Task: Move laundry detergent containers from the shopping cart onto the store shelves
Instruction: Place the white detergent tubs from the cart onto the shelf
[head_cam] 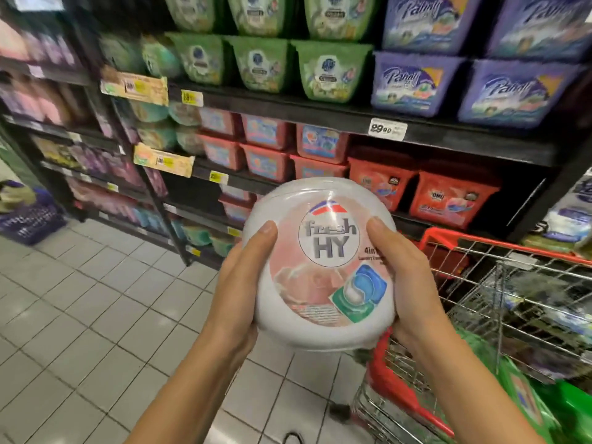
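White tub clasped by left hand, right hand.

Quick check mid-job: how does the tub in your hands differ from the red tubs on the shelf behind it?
The Fresh HY tub is white and round; the red tubs are boxy. The Fresh HY tub is tilted, its labelled face toward the camera, gripped between the left hand and right hand; the red tubs stand upright side by side. Both carry printed labels.
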Action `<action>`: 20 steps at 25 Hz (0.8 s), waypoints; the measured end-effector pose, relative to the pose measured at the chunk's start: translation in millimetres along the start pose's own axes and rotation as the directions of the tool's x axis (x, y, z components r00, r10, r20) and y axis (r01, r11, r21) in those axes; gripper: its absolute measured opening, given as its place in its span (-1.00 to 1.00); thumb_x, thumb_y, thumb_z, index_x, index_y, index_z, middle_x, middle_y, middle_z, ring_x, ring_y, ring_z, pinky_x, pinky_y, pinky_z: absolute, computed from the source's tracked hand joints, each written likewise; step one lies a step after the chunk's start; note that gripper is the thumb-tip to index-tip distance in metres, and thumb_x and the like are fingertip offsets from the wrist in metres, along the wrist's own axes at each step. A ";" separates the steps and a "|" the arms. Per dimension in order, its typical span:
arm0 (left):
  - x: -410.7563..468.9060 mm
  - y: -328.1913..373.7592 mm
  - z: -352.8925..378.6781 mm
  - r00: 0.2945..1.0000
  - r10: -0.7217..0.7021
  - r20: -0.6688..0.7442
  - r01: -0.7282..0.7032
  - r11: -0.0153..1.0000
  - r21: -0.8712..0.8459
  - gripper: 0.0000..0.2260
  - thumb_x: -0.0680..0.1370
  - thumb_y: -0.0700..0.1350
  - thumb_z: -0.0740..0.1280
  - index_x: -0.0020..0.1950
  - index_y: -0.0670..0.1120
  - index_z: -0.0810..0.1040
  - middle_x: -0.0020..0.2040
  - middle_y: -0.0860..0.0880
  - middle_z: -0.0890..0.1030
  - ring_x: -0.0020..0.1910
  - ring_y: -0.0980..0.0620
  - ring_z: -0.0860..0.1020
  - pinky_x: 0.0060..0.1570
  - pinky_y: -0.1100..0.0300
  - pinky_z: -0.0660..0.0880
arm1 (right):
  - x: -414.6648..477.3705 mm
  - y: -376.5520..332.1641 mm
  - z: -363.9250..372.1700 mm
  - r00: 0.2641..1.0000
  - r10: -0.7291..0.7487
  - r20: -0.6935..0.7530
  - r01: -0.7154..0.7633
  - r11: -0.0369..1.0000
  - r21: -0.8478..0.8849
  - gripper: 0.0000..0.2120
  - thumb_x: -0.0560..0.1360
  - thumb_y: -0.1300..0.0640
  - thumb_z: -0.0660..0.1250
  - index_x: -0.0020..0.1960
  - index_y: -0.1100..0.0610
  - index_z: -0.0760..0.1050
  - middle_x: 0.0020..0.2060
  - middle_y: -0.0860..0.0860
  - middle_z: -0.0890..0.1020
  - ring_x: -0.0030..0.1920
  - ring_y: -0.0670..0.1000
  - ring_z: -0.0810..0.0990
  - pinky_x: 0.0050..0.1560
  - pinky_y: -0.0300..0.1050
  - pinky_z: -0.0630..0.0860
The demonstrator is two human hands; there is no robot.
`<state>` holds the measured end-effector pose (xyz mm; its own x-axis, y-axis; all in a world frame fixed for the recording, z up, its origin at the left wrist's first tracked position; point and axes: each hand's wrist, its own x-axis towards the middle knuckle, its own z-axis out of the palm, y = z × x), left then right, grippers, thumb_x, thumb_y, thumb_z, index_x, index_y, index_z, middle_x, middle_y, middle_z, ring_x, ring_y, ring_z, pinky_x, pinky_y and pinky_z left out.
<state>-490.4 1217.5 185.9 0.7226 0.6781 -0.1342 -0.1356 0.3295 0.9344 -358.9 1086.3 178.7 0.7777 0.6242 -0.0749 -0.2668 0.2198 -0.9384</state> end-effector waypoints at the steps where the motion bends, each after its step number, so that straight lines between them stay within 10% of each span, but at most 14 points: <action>1: 16.8 9.3 0.8 0.999 0.013 0.030 -0.013 1.000 -0.003 -0.60 0.38 0.18 0.39 0.11 0.00 0.66 0.02 -0.12 0.71 0.00 -0.11 0.68 -0.14 0.06 0.64 | 14.4 -5.9 5.9 1.000 -0.020 -0.010 0.020 1.000 0.014 -0.44 0.29 -0.16 0.48 0.14 0.18 0.58 -0.02 0.21 0.70 -0.06 0.22 0.69 -0.04 0.09 0.60; 20: 276.8 206.8 90.3 0.782 0.225 0.582 -0.179 0.974 -0.137 -0.52 0.30 0.18 0.48 0.15 0.00 0.64 0.09 -0.14 0.68 0.07 -0.18 0.65 0.12 -0.21 0.53 | 194.9 -192.7 88.2 0.779 -0.588 -0.216 0.577 0.808 -0.116 -0.51 0.34 -0.07 0.41 0.18 0.18 0.58 0.04 0.22 0.68 0.06 0.30 0.65 0.15 0.31 0.53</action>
<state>-257.3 1414.0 371.8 0.9285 0.2221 0.2974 -0.3541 0.2895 0.8893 -206.1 1231.8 374.6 0.8860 0.1955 0.4206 0.2997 0.4508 -0.8408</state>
